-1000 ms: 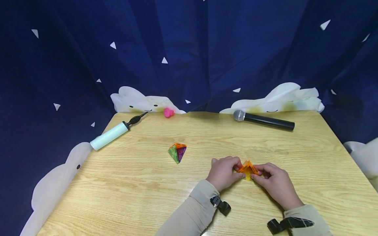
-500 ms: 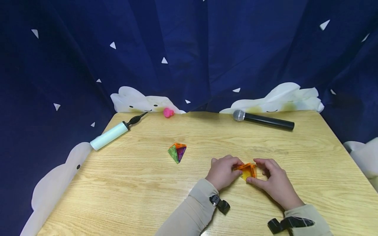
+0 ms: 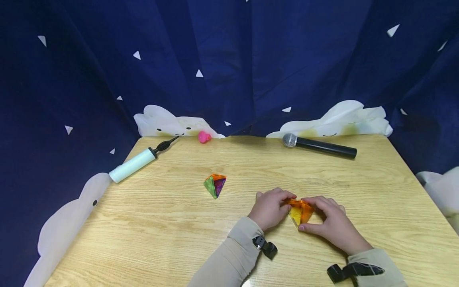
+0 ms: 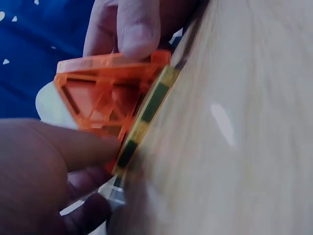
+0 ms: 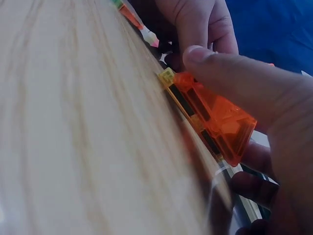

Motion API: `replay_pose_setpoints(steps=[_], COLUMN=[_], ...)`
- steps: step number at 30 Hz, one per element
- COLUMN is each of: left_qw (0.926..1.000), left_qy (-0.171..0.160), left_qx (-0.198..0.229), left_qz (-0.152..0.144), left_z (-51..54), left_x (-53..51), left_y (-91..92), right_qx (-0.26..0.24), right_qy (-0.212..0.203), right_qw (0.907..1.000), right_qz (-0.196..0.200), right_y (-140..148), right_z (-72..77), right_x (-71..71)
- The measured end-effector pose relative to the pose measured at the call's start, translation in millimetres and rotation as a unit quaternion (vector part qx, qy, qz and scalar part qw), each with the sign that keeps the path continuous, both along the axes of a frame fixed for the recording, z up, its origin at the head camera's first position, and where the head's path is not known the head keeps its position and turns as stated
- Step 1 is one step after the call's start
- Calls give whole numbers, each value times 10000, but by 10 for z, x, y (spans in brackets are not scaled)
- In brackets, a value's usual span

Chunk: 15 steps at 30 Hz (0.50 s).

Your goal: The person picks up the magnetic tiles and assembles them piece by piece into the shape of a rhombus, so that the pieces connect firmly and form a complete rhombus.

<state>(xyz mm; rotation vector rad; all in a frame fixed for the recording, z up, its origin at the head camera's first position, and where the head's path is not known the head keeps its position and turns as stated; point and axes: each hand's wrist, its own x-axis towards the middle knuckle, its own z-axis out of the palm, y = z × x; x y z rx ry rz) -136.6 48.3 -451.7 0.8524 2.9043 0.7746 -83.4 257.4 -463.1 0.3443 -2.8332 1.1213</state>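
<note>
Between the two hands are joined translucent triangular magnetic tiles: a yellow tile (image 3: 295, 215) lies against the table, and orange tiles (image 3: 306, 212) stand up from it. My left hand (image 3: 268, 210) pinches the left side of this piece with thumb and fingers. My right hand (image 3: 335, 224) holds its right side, thumb at the near corner and index finger at the far one. Close up in the left wrist view, an orange tile (image 4: 100, 100) leans over the yellow tile's edge. A second tile pyramid (image 3: 215, 185), green, purple and orange, sits apart to the left.
A black microphone (image 3: 322, 146) lies along the back right of the wooden table (image 3: 161, 239). At the back left are a pale blue hand pump (image 3: 134, 164) and a small pink toy (image 3: 204, 137). A dark blue curtain (image 3: 229, 59) hangs behind.
The right-hand orange tile has swung outward and the tile piece has turned, a yellow corner now pointing toward me. My right thumb and index finger have spread around it; my left hand barely moved.
</note>
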Motion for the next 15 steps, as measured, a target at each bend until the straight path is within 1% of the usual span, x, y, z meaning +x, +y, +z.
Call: replay_pose_setpoints(steps=[3,8,11,15], left_qw=[9997,9969,9938,9874], left_qy=[17,205,335,636], left_qx=[239,747,1061,1449], left_qz=[-85,-124,-88,73], left_z=[47,166,224,286], left_x=[-20,-61,-94,-150], left_y=[-57,-216,-345,-523], right_qx=[21,129,207,313], right_qy=[40,62,61,10], right_qw=[10000,9999,9997,9994], right_qz=[-6,-80,-129,-158], right_y=[-3,-10,-18,-30], right_z=[-6,-15,-10,14], right_x=[-2,-9,-14,-16])
